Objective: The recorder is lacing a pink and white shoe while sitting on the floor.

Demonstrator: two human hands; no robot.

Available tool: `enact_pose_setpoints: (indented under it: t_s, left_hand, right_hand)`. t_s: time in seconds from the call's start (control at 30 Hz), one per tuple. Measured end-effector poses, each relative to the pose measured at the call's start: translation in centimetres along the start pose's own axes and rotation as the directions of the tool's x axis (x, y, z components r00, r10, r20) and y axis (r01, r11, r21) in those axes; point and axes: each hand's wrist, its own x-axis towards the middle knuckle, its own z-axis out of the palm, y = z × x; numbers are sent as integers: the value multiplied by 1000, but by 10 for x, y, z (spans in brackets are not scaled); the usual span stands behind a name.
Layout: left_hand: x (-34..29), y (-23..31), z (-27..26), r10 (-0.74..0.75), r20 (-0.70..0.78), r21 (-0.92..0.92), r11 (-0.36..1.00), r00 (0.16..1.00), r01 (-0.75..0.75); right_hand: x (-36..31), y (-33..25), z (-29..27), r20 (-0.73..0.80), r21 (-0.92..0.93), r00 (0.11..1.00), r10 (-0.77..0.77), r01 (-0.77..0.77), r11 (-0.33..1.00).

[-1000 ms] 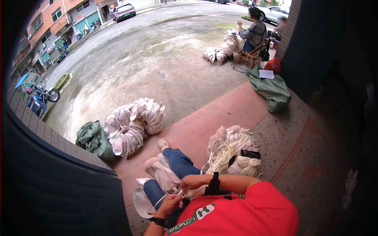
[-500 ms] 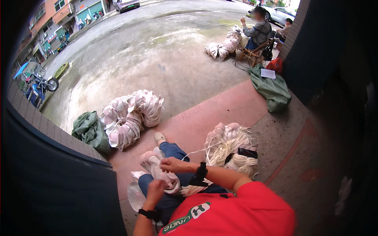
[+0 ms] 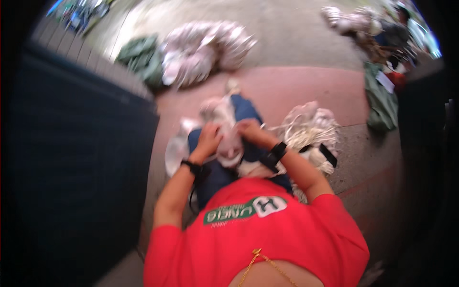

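A pale pink and white shoe upper (image 3: 230, 146) lies across my lap, between my blue-clad legs. My left hand (image 3: 208, 138) is at its left edge, fingers curled in against the material, though blur softens the detail. Opposite it, my right hand (image 3: 251, 131) is closed in a pinch by the right edge. A cream lace (image 3: 271, 127) runs from that hand toward a bundle of cream laces (image 3: 306, 131) on the ground to my right. More pale uppers (image 3: 215, 107) lie just beyond my hands, and a whitish piece (image 3: 176, 152) hangs beside my left leg.
A long coil of stacked pale uppers (image 3: 205, 50) lies ahead beside a green sack (image 3: 142, 57). Another green sack (image 3: 380, 103) is at the far right, near a seated person (image 3: 394, 36). A black phone (image 3: 328, 155) rests on the laces. Dark panels (image 3: 86, 158) flank me.
My view has tilted down and turned, so the scene sits higher and further right. My hands, formerly staggered with the right further forward, are now level on either side of the upper.
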Motion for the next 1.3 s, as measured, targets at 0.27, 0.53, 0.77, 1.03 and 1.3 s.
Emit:
enact_pose_setpoints:
  t_s: [0.27, 0.53, 0.77, 1.03, 1.3]
  left_hand:
    - [-6, 14, 4, -117, -141, 34, 992, 983, 123]
    - [28, 6, 18, 23, -140, 32, 999, 990, -19]
    - [21, 8, 10, 8, -186, 144, 989, 982, 20]
    - [31, 19, 16, -57, -110, 247, 966, 992, 83]
    - [46, 5, 11, -110, 30, 233, 967, 993, 101]
  right_hand:
    - [16, 6, 15, 8, -7, 1000, 26, -26, 1000]
    - [34, 38, 0, -102, -481, 953, -285, 203, 853]
    - [31, 16, 24, -163, -350, 967, -197, 130, 928]
    - [35, 12, 22, -227, -393, 955, -189, 87, 915]
    - [38, 14, 24, -197, -439, 959, -205, 101, 893]
